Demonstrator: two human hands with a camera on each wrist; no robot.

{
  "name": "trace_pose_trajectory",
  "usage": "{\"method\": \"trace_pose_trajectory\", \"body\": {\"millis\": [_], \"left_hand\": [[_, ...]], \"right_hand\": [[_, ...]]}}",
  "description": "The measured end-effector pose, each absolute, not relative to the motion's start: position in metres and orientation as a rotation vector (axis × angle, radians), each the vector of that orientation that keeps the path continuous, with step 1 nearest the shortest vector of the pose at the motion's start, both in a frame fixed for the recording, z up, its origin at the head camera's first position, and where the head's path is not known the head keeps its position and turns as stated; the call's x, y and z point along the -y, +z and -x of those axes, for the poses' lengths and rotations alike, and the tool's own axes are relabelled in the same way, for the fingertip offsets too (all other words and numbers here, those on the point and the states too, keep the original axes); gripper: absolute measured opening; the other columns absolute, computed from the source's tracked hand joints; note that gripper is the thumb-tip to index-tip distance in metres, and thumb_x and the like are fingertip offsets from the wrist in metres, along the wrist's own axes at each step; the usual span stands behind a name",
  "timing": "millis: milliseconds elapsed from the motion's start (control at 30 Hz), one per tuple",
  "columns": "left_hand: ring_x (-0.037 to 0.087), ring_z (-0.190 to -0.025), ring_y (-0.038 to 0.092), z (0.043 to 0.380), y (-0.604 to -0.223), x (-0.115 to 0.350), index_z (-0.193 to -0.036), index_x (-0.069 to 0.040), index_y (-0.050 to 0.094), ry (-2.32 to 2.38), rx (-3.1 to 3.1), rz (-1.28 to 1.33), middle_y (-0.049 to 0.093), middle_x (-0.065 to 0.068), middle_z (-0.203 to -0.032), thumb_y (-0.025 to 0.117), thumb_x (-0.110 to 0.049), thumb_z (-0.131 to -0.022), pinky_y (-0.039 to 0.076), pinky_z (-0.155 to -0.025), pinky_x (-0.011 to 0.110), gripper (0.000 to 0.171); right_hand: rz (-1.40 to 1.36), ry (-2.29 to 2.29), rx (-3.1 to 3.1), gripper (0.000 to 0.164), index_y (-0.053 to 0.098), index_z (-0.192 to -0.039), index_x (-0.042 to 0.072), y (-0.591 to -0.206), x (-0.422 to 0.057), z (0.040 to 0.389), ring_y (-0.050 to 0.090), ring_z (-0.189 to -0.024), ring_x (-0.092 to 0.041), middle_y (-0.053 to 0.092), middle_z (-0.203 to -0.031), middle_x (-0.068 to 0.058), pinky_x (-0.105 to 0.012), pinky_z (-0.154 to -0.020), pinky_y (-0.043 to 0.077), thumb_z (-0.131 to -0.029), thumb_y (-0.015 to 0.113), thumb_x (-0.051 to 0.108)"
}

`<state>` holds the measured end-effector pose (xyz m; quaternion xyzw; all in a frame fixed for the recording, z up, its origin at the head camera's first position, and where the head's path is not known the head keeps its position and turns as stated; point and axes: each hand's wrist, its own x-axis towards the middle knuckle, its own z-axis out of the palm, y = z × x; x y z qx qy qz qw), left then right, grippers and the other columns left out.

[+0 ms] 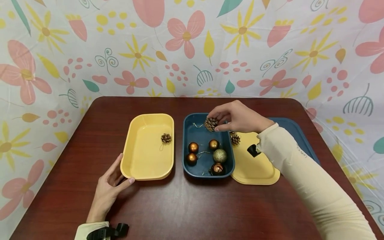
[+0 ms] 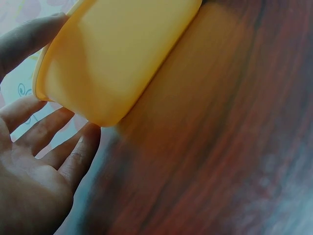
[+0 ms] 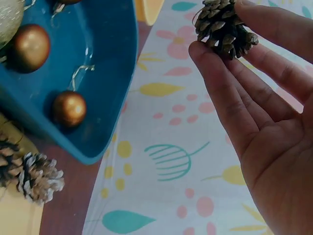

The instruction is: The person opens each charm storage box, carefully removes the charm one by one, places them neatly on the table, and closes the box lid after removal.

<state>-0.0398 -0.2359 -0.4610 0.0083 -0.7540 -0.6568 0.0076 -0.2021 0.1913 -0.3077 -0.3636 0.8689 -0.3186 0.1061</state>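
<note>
My right hand [image 1: 237, 116] pinches a brown pine cone [image 1: 211, 124] between thumb and fingertips, above the far part of the blue tray [image 1: 185, 143]. Inside that tray lie several shiny copper baubles [image 1: 193, 147] and a glittery gold bauble [image 1: 220, 155]. With fingers fairly straight, my left hand [image 1: 108, 190] touches the near left corner of the yellow tray [image 1: 126, 150]; its thumb is at the near edge. Another pine cone [image 1: 166, 138] with a string loop lies against the yellow tray's right side. The left wrist view shows the fingertips against the tray's outer wall [image 2: 122, 63].
Right of the blue tray lies a yellow lid [image 1: 255, 173], with pine cones [image 1: 235, 139] on it, partly hidden by my right hand. A blue lid [image 1: 288, 125] lies farther right. A floral cloth [image 1: 186, 66] hangs behind the dark wooden table [image 1: 180, 210].
</note>
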Motion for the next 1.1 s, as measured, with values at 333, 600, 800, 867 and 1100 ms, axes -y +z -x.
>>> {"method": "trace_pose_trajectory", "body": {"millis": [333, 600, 800, 867, 1100], "left_hand": [[-0.008, -0.134, 0.049, 0.039, -0.462, 0.235, -0.159, -0.021, 0.030, -2.064, 2.341, -0.022, 0.029, 0.004, -0.167, 0.076, 0.002, -0.086, 0.045, -0.100, 0.007, 0.090], [-0.006, -0.136, 0.048, 0.040, -0.462, 0.236, -0.159, -0.020, 0.030, -2.069, 2.329, 0.011, 0.030, 0.006, -0.166, 0.075, 0.003, -0.086, 0.045, -0.101, 0.008, 0.089], [-0.006, -0.135, 0.049, 0.039, -0.461, 0.236, -0.159, -0.021, 0.030, -2.068, 2.333, 0.005, 0.029, 0.005, -0.167, 0.075, 0.003, -0.086, 0.045, -0.100, 0.008, 0.089], [-0.006, -0.135, 0.049, 0.039, -0.461, 0.236, -0.159, -0.022, 0.030, -2.067, 2.337, 0.003, 0.030, 0.005, -0.166, 0.075, 0.002, -0.086, 0.045, -0.100, 0.008, 0.089], [-0.006, -0.136, 0.048, 0.039, -0.461, 0.236, -0.159, -0.022, 0.031, -2.058, 2.344, 0.000, 0.030, 0.006, -0.166, 0.075, 0.002, -0.086, 0.045, -0.100, 0.007, 0.088]], "right_hand": [[0.951, -1.048, -2.627, 0.039, 0.072, -0.121, 0.019, -0.319, -0.205, 0.203, 0.073, -0.096, -0.014, 0.073, -0.116, -0.003, -0.029, -0.085, 0.061, -0.084, 0.081, 0.012], [0.851, -1.047, -2.743, 0.035, 0.072, -0.120, 0.019, -0.332, -0.219, 0.203, 0.070, -0.092, -0.012, 0.074, -0.106, -0.001, -0.034, -0.084, 0.061, -0.086, 0.080, 0.014], [0.775, -1.036, -2.800, 0.035, 0.071, -0.122, 0.018, -0.343, -0.227, 0.205, 0.070, -0.096, -0.014, 0.074, -0.109, -0.001, -0.034, -0.085, 0.059, -0.087, 0.079, 0.018], [0.730, -1.033, -2.819, 0.036, 0.070, -0.123, 0.018, -0.347, -0.231, 0.205, 0.070, -0.097, -0.016, 0.074, -0.110, -0.002, -0.032, -0.085, 0.058, -0.088, 0.078, 0.018], [0.600, -1.048, -2.860, 0.038, 0.069, -0.126, 0.016, -0.360, -0.246, 0.208, 0.071, -0.097, -0.020, 0.074, -0.113, -0.007, -0.033, -0.084, 0.059, -0.088, 0.078, 0.018]]}}
